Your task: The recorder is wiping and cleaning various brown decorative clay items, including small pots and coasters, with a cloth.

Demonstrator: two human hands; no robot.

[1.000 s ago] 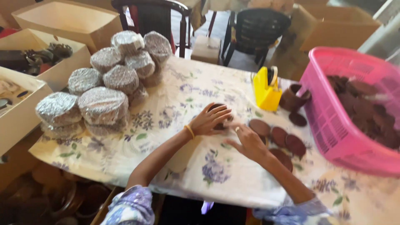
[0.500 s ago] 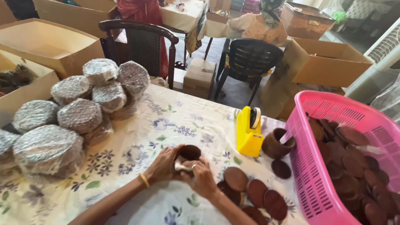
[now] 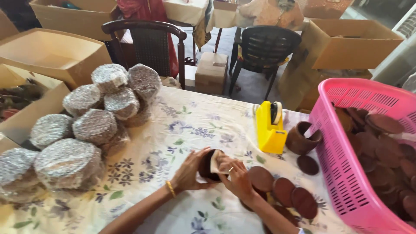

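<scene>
A small, round, dark brown cup (image 3: 207, 164) sits tilted on its side just above the table, a pale cloth scrap (image 3: 215, 163) pressed against its mouth.

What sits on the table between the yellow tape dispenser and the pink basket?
In the head view, a small brown clay cup stands between the yellow tape dispenser and the pink basket, with one loose brown disc just in front of it.
</scene>
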